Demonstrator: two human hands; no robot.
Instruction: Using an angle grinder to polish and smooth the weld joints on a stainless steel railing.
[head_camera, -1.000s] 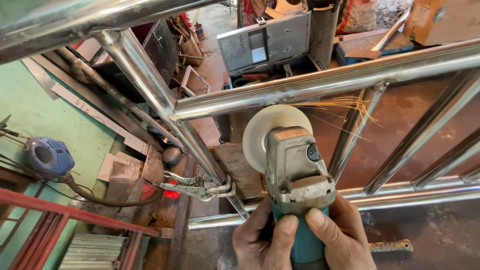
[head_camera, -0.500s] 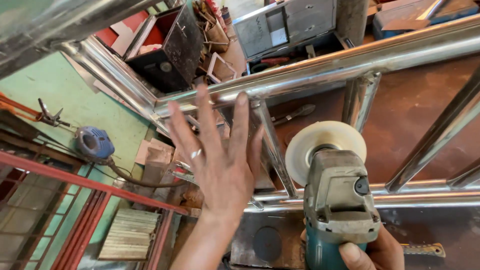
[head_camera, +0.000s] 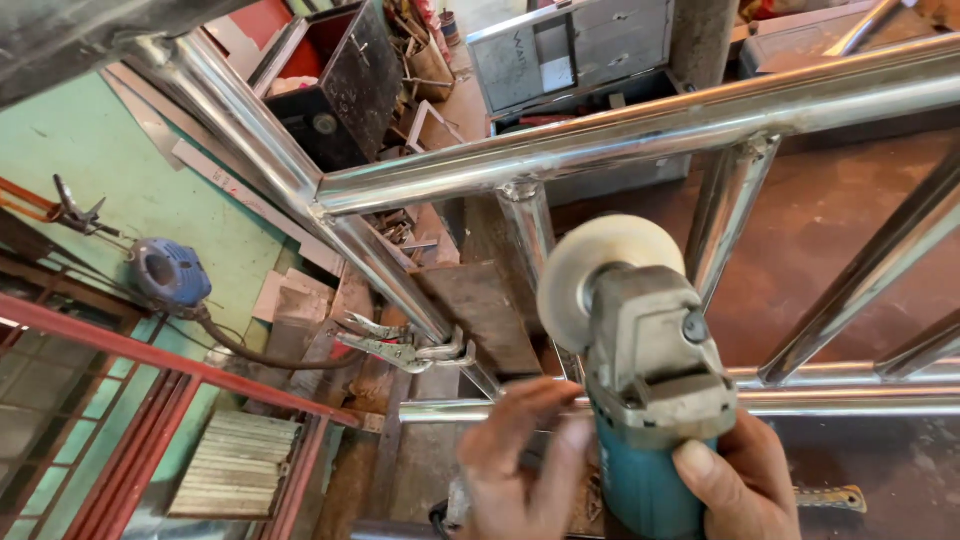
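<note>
Cluttered workshop floor lies below the railing (head_camera: 640, 125), where the right hand (head_camera: 735, 485) wraps the heavy, rigid grinder (head_camera: 650, 380) by its teal body, left hand (head_camera: 525, 455) loosely curled alongside.

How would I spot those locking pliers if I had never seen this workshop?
Start at the shiny steel railing frame and follow its slanted post down to its lower end. The locking pliers are clamped there, handles pointing left, just left of the angle grinder held by the right hand. They are the only small silvery hand tool gripping the tube.
</note>
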